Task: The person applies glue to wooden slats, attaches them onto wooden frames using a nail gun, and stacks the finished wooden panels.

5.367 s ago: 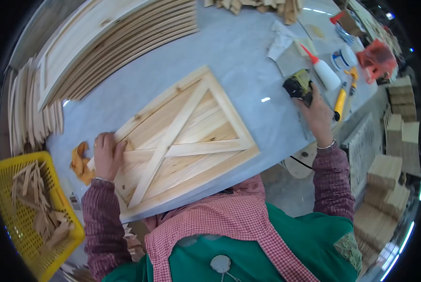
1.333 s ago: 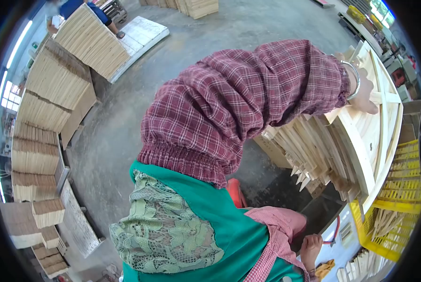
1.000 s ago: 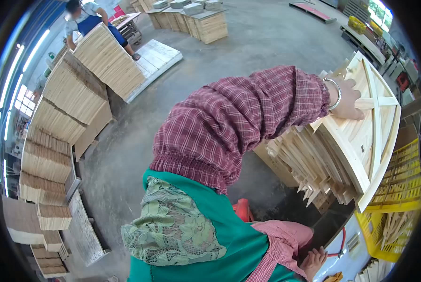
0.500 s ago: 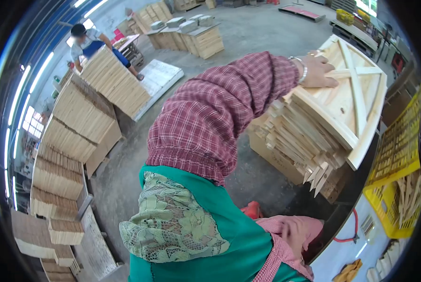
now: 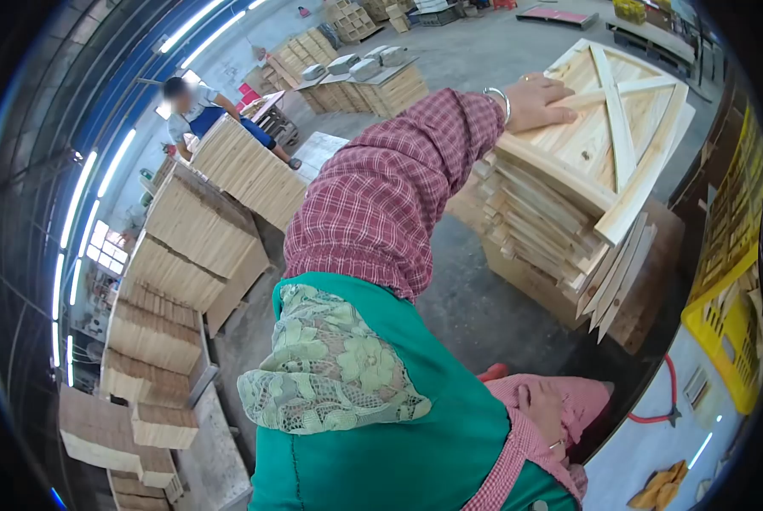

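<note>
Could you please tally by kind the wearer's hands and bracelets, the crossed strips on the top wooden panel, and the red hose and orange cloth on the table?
Hands: 2 (left hand, right hand)
Bracelets: 2
Crossed strips: 2
Red hose: 1
Orange cloth: 1
Total: 8

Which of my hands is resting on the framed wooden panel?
Your left hand: its fingers lie on the panel near the crossed slats, while your right hand is down on the pink apron.

Maroon plaid sleeve [image 5: 356,204], green top [image 5: 356,464], bangle [image 5: 507,104]
</note>
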`<state>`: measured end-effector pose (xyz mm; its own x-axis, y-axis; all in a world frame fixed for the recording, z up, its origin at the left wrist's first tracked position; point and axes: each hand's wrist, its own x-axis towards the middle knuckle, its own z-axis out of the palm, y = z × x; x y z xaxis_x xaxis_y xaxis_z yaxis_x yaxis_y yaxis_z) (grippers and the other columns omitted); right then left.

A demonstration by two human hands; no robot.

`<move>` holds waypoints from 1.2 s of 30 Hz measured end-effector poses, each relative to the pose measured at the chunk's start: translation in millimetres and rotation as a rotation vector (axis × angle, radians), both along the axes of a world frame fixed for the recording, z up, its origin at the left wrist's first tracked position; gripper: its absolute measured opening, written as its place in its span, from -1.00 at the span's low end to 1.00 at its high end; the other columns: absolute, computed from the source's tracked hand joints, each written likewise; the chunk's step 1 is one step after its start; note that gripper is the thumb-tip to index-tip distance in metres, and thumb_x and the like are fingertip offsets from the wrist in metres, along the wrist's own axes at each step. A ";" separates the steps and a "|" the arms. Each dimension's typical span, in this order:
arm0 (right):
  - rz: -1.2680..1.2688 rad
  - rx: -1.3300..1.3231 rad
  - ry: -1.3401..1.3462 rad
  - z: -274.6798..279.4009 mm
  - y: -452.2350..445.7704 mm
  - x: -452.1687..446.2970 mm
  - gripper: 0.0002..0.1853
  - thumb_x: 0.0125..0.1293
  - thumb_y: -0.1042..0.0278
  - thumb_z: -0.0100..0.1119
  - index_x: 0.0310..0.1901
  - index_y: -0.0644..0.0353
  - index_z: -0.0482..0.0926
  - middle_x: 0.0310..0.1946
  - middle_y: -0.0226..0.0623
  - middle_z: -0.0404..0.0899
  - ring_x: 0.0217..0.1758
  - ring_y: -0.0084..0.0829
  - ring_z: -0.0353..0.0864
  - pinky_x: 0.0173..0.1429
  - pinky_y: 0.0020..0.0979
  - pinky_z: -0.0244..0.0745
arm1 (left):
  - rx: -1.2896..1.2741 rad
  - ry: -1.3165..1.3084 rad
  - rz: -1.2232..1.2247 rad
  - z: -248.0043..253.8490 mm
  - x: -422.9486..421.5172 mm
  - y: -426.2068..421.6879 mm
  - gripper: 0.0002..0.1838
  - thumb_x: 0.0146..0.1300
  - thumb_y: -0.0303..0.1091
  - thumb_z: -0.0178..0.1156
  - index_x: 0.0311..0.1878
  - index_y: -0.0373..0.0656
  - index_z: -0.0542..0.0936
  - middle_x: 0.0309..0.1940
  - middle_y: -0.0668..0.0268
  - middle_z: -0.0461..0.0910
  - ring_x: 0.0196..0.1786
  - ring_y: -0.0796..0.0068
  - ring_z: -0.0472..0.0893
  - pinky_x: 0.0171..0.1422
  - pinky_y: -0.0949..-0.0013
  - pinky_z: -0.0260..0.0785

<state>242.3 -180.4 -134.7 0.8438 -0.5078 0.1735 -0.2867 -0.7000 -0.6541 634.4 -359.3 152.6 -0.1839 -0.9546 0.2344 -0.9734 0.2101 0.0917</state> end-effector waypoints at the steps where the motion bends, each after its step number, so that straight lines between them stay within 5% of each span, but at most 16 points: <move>1: 0.003 -0.008 0.009 -1.1 -0.2 0.1 -0.78 0.21 0.28 0.11 -0.36 0.30 0.53 -0.38 0.00 0.56 -0.24 0.00 0.52 -0.08 -0.10 0.43 | 0.001 0.007 -0.003 -1.7 -1.3 1.4 -0.20 0.30 0.31 -0.21 0.34 -0.19 0.31 0.32 0.05 0.28 0.37 0.06 0.19 0.48 0.18 -0.07; 36: -0.009 0.093 0.001 -3.4 -8.2 -8.9 -0.75 0.21 0.21 0.11 -0.32 0.27 0.54 -0.36 0.00 0.57 -0.24 -0.01 0.52 -0.08 -0.11 0.43 | -0.008 0.011 -0.021 -7.8 4.3 -2.8 -0.21 0.29 0.30 -0.18 0.33 -0.20 0.33 0.34 0.05 0.27 0.38 0.08 0.19 0.49 0.19 -0.09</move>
